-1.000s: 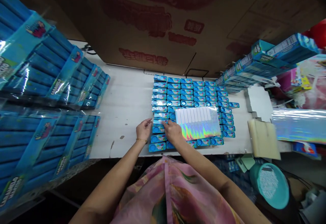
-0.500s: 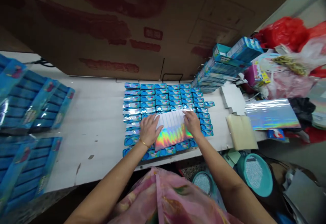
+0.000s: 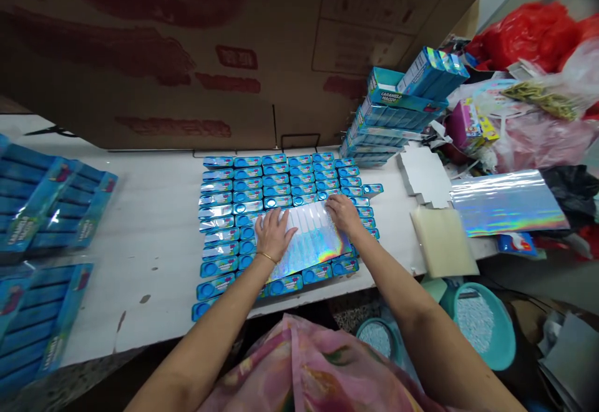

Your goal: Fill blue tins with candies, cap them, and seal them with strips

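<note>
A shiny holographic sheet [image 3: 313,237] with strip-like divisions lies tilted over rows of small blue boxes [image 3: 276,188] on the table. My left hand [image 3: 272,235], with a thin bracelet at the wrist, rests on the sheet's left part, fingers spread. At the sheet's upper right edge, my right hand [image 3: 344,213] has its fingers curled together, pinching the edge. Whether a strip is lifted between those fingertips is too small to see. Several boxes in the left column [image 3: 218,210] carry shiny strips on top. The sheet and hands hide some boxes.
A big cardboard box [image 3: 187,56] walls off the table's back. Blue display cartons [image 3: 388,112] are stacked back right; wrapped trays [image 3: 51,206] stand at left. To the right lie white cardboard [image 3: 423,175], a cream pad [image 3: 444,240] and another holographic sheet [image 3: 508,203]. Turquoise tubs [image 3: 503,343] stand below.
The view has shifted a little to the right. The sheet's bright rainbow glare has mostly turned silvery. Both hands stay at nearly the same spots on the sheet.
</note>
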### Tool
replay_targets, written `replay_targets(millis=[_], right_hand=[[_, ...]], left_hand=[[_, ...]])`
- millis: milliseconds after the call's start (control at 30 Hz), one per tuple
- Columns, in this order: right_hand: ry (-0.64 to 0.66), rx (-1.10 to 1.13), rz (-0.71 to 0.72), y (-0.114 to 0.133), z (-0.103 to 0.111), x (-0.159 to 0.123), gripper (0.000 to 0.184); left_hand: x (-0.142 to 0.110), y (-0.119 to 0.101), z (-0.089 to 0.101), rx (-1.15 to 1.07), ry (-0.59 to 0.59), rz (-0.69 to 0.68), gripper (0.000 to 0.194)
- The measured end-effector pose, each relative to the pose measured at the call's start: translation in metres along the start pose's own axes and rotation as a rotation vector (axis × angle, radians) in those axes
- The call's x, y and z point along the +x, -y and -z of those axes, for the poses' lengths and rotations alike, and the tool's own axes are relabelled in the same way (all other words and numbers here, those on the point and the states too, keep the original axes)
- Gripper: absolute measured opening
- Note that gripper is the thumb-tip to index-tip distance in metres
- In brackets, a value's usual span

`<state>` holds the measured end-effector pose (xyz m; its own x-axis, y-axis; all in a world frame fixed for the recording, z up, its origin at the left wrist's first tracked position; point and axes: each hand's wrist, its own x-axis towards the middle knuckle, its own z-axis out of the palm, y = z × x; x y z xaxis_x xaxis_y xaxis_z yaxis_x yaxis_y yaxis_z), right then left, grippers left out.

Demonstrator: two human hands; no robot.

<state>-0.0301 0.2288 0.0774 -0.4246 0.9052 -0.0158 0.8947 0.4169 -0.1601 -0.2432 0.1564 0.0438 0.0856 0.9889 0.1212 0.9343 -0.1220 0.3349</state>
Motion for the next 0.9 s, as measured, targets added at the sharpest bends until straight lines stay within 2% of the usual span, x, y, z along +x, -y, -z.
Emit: replay_targets(millis=[67, 233, 333, 500, 700, 800, 900], right_hand=[[-0.007, 0.016, 0.0, 0.0, 0.001, 0.006, 0.029], [0.076, -0.015, 0.037, -0.003, 0.001, 0.016, 0.026], [0.079, -0.089, 0.115, -0.006, -0.004, 0.009, 0.031], [-0.005, -0.142, 0.189, -0.011, -0.018, -0.008, 0.037], [-0.058, -0.059, 0.151, -0.012, -0.026, -0.015, 0.032], [-0.109, -0.008, 0.096, -0.007, -0.019, -0.013, 0.031], [-0.107, -0.029, 0.044, -0.003, -0.009, -0.006, 0.031]], left_hand=[[0.001, -0.001, 0.001, -0.01, -0.011, 0.013, 0.051], [0.001, -0.001, 0.002, -0.038, -0.034, 0.047, 0.051], [0.001, -0.001, 0.0, -0.05, -0.037, 0.046, 0.051], [0.001, 0.0, -0.001, -0.062, -0.05, 0.023, 0.051], [0.002, 0.001, 0.001, -0.082, -0.051, 0.019, 0.05], [0.002, 0.001, 0.0, -0.083, -0.044, 0.025, 0.05], [0.001, 0.002, -0.001, -0.078, -0.05, 0.024, 0.051]])
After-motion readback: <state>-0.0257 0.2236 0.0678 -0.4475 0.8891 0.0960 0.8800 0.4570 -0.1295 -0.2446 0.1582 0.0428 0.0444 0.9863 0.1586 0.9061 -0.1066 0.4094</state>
